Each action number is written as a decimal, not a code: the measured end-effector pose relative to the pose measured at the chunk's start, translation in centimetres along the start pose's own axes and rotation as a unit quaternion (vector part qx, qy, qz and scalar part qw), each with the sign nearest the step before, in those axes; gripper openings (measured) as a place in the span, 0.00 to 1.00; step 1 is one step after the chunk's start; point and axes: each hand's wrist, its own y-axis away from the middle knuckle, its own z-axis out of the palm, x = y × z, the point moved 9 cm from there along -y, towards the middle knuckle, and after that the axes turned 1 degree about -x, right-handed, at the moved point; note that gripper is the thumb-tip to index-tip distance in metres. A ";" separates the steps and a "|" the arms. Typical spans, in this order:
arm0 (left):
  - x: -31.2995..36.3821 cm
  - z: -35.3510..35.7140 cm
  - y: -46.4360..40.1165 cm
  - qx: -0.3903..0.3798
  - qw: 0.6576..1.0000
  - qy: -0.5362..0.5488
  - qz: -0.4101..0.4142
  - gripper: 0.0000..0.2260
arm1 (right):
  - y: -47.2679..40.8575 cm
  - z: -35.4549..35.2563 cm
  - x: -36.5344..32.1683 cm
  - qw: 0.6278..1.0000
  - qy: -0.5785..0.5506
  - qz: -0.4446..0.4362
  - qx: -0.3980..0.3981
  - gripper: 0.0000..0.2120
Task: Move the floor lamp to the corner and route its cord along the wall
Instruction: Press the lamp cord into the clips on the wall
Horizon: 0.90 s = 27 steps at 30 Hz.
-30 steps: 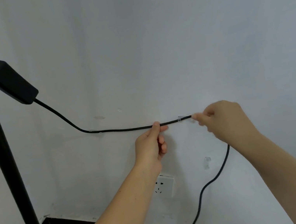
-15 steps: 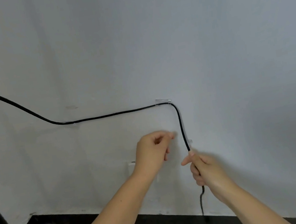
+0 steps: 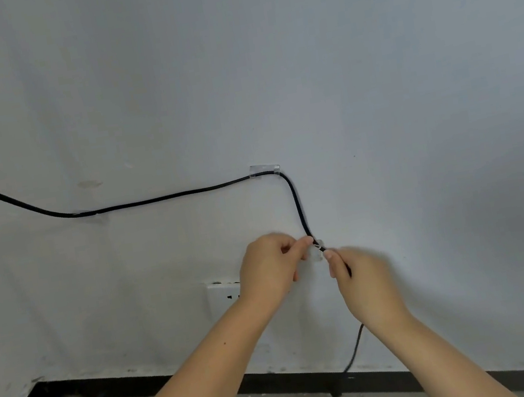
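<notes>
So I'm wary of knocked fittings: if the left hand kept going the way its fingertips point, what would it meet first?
The left hand points rightward, its fingertips at the cord. Going on, it would likely meet the small clear clip first, then the right hand. Depth off the wall is unclear.

Cord [image 3: 164,198] runs off frame at 9 o'clock, so the lamp end isn't visible. A dark blob at the 8 o'clock corner is cut off; can't tell what it is. Socket [image 3: 222,295] is half hidden behind the left hand [image 3: 270,267]. Third clip [image 3: 317,249] is mostly covered by fingertips; can't tell if the cord is seated in it. Right hand [image 3: 364,280] is motion-blurred, its grip hides a stretch of cord, which reappears below the wrist. Plug end at 6 o'clock near the skirting [image 3: 487,375] is too small to make out.
</notes>
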 end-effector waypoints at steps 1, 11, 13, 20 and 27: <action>-0.1 0.1 0.0 -0.003 1.000 0.010 -0.002 0.17 | 0.0 0.2 0.2 1.000 -0.006 -0.001 0.006 0.20; -5.0 -1.8 3.1 0.015 0.994 0.094 -0.052 0.17 | 2.8 8.8 2.5 0.974 -0.113 0.126 -0.153 0.15; -7.7 -2.8 5.0 0.031 0.997 0.037 -0.055 0.15 | 2.7 9.8 1.4 0.968 -0.134 0.118 -0.175 0.18; -16.6 4.3 11.4 -0.309 0.946 -0.004 -0.100 0.08 | 5.0 13.2 1.1 0.863 -0.332 0.209 -0.319 0.14; -28.1 1.9 14.0 -0.320 0.916 -0.122 -0.211 0.12 | 6.1 16.6 7.2 0.877 -0.204 0.336 -0.276 0.06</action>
